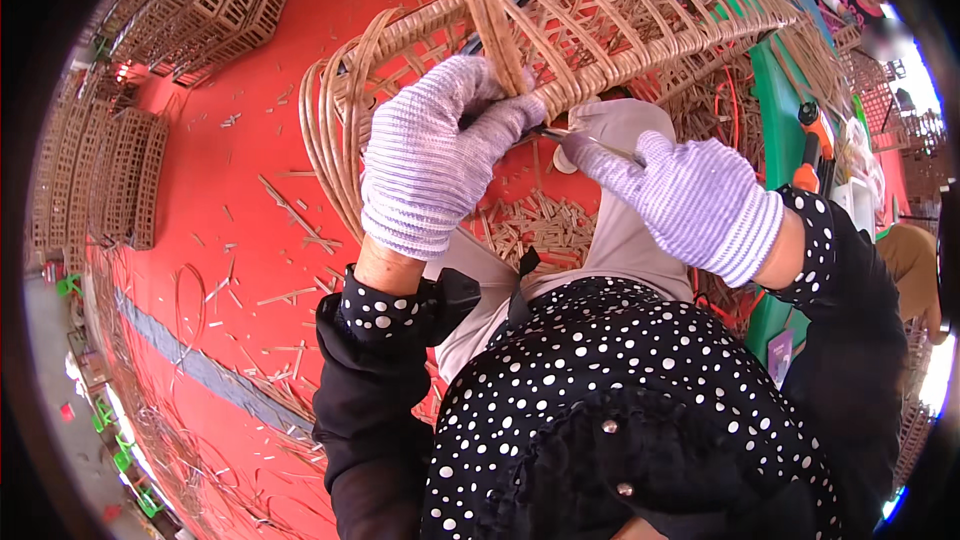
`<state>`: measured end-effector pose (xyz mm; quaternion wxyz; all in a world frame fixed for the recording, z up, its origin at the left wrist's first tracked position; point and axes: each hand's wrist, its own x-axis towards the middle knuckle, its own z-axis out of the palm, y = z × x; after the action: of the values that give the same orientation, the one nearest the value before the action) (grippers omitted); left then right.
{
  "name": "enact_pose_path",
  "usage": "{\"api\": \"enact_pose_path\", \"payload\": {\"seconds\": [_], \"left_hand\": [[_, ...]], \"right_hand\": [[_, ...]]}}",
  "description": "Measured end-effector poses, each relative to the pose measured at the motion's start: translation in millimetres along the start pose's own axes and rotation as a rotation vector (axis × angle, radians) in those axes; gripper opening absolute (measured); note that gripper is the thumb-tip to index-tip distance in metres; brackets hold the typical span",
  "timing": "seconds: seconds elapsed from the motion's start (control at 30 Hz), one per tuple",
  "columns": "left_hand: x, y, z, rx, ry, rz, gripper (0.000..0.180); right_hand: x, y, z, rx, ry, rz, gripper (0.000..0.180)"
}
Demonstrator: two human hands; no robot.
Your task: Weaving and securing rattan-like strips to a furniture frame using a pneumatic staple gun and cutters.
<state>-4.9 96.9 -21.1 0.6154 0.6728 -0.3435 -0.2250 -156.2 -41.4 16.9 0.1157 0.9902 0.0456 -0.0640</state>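
Head view: my left hand (435,155) grips the rattan basket frame (600,30), fingers closed; my right hand (695,200) pinches a thin blade (590,143) beside it.

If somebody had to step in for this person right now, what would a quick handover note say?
Left hand: gloved, closed around the rim of the wicker basket, steadying it.
Right hand: gloved, pinching a thin metal tool with its tip at the rim, beside the left hand.
Basket lies tilted over the lap; cut cane bits litter the red floor below.
Done: walls look woven.
Left: probably the rim at the tool; how far along it is cannot be told.
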Motion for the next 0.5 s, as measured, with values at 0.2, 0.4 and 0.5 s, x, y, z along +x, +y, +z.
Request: {"api": "enact_pose_path", "payload": {"seconds": [0.2, 0.4, 0.5], "left_hand": [[4.0, -3.8, 8.8, 0.284, 0.118, 0.043, 0.017], [4.7, -3.2, 11.8, 0.247, 0.112, 0.070, 0.015], [4.0, -1.5, 13.7, 0.300, 0.123, 0.064, 0.014]], "right_hand": [[1.1, 6.1, 15.2, 0.045, 0.050, 0.004, 0.061], [0.7, 9.9, 18.6, 0.234, 0.132, 0.003, 0.044], [1.4, 13.7, 9.4, 0.265, 0.077, 0.005, 0.045]]}}
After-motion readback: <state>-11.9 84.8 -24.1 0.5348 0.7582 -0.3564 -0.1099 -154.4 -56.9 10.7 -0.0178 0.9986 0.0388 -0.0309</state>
